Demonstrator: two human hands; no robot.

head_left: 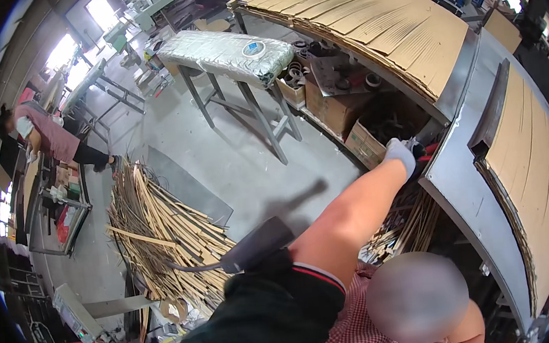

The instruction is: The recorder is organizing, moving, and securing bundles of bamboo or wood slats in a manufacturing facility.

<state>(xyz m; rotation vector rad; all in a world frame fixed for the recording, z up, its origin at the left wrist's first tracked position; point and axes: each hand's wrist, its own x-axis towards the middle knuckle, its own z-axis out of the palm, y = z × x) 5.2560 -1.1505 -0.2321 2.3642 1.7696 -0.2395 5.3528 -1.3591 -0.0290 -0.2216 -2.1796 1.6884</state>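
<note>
My left arm reaches from the lower edge toward the right, in a dark short sleeve with red and white trim. At its end my left hand (401,155), in a pale glove, is closed at the corner of the grey metal bench (443,172). A red and black thing (426,151) shows right beside the fingers; its kind is not plain. Just left of the hand stands an open cardboard box (364,144) with dark contents. My right hand is not in view. A dark block with a cable (258,244) lies along my upper arm.
Close by, a person in a red checked shirt (360,302) bends below my arm. Stacked brown sheets (365,14) cover the far bench; more sheets (532,173) lie at right. Loose strips (169,241) heap on the floor. A foil-wrapped trestle (223,51) stands beyond. Another person (53,133) works far left.
</note>
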